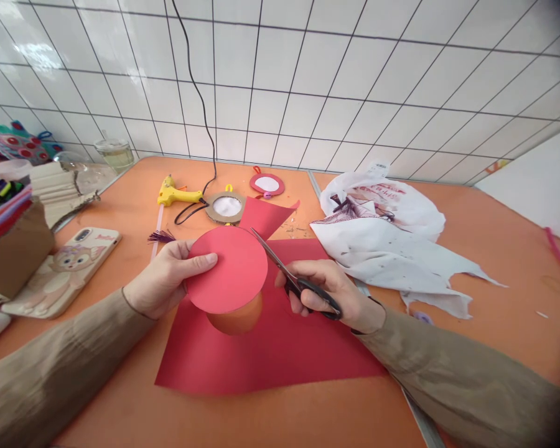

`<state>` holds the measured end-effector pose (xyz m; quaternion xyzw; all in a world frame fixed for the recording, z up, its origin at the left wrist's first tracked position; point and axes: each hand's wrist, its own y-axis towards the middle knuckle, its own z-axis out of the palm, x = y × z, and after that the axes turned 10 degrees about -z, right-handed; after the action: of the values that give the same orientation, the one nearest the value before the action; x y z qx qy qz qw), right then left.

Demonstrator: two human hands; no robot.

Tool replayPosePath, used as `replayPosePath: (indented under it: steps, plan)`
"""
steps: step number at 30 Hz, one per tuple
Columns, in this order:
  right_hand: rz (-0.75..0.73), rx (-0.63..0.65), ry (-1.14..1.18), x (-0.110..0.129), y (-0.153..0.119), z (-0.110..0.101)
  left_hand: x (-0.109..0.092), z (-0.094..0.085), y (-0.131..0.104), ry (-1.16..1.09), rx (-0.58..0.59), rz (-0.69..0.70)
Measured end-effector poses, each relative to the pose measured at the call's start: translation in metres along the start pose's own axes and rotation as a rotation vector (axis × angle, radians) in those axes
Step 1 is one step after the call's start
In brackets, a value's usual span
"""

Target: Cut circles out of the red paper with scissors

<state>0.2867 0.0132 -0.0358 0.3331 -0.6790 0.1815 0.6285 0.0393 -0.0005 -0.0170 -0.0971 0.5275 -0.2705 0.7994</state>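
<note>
Pinched by its left edge in my left hand [170, 277] is a red paper circle [231, 270], thumb on top. My right hand [324, 286] has its fingers in the black handles of a pair of scissors [284, 270]. The blades point up and left, at the circle's upper right edge; whether they are parted I cannot tell. Beneath both hands lies a larger red sheet [280, 348] with a round hole, partly hidden by the circle. A red paper piece [267, 216] sticks up behind the circle.
Behind are a yellow glue gun [177, 194], a cardboard ring [210, 211] and a red-rimmed round piece [280, 186]. White cloth [387, 255] and a plastic bag [410, 202] lie right. A phone [65, 270] and a cardboard box [18, 255] are left, below a tiled wall [284, 68].
</note>
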Motion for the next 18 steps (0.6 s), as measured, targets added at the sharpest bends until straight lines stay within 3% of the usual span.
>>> replayPosePath:
  steps: [18]
  plan:
    - [-0.017,0.048,-0.075,0.0062,0.0033,-0.0074,-0.0024,0.0017,-0.0033,0.04,-0.002,0.0]
